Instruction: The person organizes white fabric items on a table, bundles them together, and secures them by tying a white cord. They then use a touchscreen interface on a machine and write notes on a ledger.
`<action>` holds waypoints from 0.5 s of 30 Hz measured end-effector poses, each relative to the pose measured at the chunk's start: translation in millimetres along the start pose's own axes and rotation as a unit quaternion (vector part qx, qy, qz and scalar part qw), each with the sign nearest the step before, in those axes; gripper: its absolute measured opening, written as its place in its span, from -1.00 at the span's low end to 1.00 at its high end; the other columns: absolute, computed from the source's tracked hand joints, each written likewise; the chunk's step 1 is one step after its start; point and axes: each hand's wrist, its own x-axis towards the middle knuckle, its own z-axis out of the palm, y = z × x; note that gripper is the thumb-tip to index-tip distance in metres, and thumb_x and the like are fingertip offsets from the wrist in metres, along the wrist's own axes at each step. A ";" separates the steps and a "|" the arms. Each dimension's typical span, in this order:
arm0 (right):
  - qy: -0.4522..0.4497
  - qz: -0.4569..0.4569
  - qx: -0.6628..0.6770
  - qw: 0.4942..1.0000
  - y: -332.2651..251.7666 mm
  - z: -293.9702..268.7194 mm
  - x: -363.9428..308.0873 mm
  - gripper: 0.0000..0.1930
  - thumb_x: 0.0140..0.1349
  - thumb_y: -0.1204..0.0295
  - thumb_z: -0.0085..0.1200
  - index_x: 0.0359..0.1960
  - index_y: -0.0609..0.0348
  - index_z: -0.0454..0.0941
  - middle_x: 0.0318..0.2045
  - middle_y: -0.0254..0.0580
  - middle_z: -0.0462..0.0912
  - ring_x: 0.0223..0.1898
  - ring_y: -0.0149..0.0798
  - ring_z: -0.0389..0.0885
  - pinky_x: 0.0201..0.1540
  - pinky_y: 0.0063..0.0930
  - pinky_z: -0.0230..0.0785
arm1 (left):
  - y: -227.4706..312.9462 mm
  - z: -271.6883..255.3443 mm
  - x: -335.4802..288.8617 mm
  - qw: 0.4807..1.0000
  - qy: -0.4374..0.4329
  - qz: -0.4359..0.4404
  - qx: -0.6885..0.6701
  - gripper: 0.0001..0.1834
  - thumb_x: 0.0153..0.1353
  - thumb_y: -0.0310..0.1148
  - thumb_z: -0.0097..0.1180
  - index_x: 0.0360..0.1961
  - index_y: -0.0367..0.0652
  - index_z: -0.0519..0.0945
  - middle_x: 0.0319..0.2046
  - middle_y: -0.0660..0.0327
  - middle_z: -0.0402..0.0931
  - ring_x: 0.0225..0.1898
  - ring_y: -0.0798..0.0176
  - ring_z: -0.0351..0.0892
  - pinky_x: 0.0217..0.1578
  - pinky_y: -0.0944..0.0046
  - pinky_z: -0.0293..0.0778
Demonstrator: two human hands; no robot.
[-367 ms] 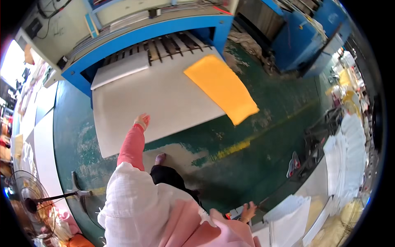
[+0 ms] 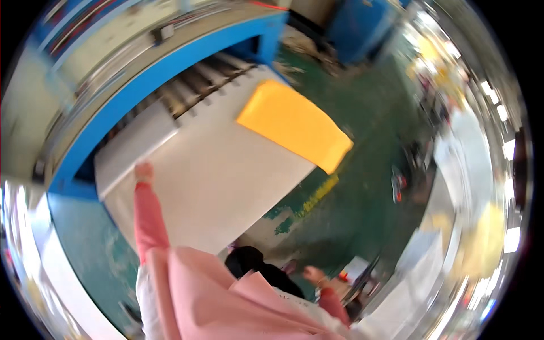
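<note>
Left hand (image 2: 144, 171) now farther onto white sheet (image 2: 226, 170), grip unclear (motion blur), orange sheet (image 2: 294, 124) unmoved

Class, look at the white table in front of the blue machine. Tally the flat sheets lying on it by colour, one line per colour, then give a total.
Large white sheet, which the left hand reaches to at its near-left edge: 1
Orange-yellow sheet, overhanging the table's right end: 1
Total: 2
</note>
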 end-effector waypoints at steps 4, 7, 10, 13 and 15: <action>0.102 0.009 -0.048 0.994 -70.9 -63.7 22.5 -0.70 0.02 0.22 -0.06 -0.29 0.16 0.47 -0.38 0.08 0.53 -0.26 0.10 0.48 -0.25 -0.11 0.33 | 45.6 -13.8 44.4 0.992 -0.083 -0.084 -0.049 -0.49 0.17 -0.10 -0.14 0.02 -0.26 0.33 -0.02 0.06 0.37 0.00 0.12 0.34 0.07 0.10 0.23; 0.058 0.090 -0.051 0.993 -128.6 -75.1 71.5 -0.65 0.03 0.22 -0.05 -0.19 0.15 0.46 -0.33 0.05 0.55 -0.23 0.09 0.49 -0.22 -0.08 0.33 | 39.3 -8.4 35.0 0.959 0.135 -0.075 -0.239 -0.48 0.20 -0.17 -0.17 0.12 -0.25 0.23 0.09 0.08 0.24 0.13 0.17 0.19 0.14 0.16 0.13; 0.085 -0.024 -0.022 0.996 -189.7 -60.1 127.3 -0.59 0.01 0.24 -0.05 -0.09 0.13 0.43 -0.24 0.09 0.53 -0.15 0.08 0.48 -0.11 -0.12 0.31 | 50.3 0.3 23.9 0.954 0.256 0.045 0.148 -0.52 0.27 -0.15 -0.31 0.11 -0.24 0.20 0.08 0.09 0.22 0.14 0.14 0.16 0.15 0.18 0.11; 0.000 -0.066 0.085 0.994 -254.9 -13.7 173.3 -0.55 0.01 0.22 -0.04 -0.06 0.16 0.39 -0.18 0.06 0.51 -0.10 0.03 0.45 -0.07 -0.18 0.29 | -7.2 -18.9 -32.3 0.953 0.232 0.118 0.158 -0.61 0.21 -0.25 -0.08 0.02 -0.19 0.31 -0.04 0.04 0.31 0.00 0.12 0.32 0.00 0.21 0.36; 0.021 -0.171 0.153 0.973 -271.7 44.5 197.3 -0.45 0.03 0.21 0.04 0.05 0.19 0.28 -0.13 -0.01 0.50 -0.05 -0.08 0.44 0.00 -0.28 0.25 | -90.6 -0.7 -94.6 0.947 0.299 0.029 0.111 -0.68 0.17 -0.23 0.00 -0.12 -0.18 0.43 -0.20 0.10 0.46 -0.05 0.19 0.39 -0.02 0.24 0.38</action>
